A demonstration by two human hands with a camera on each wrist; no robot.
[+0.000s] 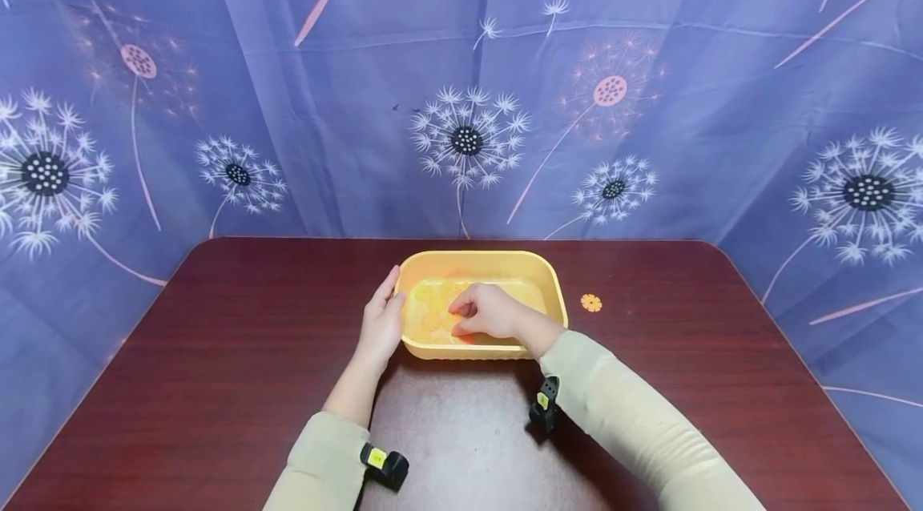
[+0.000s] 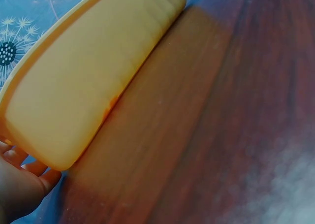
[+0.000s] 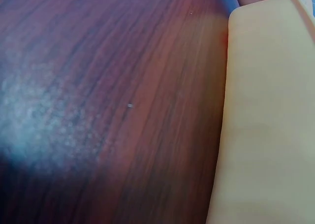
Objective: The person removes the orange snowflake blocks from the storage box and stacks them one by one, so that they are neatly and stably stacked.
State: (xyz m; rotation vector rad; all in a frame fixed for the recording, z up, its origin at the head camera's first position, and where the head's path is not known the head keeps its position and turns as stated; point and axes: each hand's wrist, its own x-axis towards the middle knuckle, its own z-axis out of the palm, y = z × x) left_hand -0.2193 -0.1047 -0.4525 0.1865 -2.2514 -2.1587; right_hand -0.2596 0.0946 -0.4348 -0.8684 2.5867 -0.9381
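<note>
A yellow plastic basin stands near the back of the table, with flat orange pieces lying inside, their outlines faint. My left hand rests against the basin's left end, fingers along the outer wall and thumb near the rim. In the left wrist view, the fingertips of the left hand touch a corner of the basin. My right hand reaches inside over the orange pieces, its thumb and forefinger bent with a gap between the tips. Whether they pinch a piece is unclear. The right wrist view shows mostly the basin's outer wall.
One orange flower-shaped disc lies on the dark red wooden table, right of the basin. Behind and beside the table hangs a blue dandelion-print curtain. A black wrist device sits on each sleeve.
</note>
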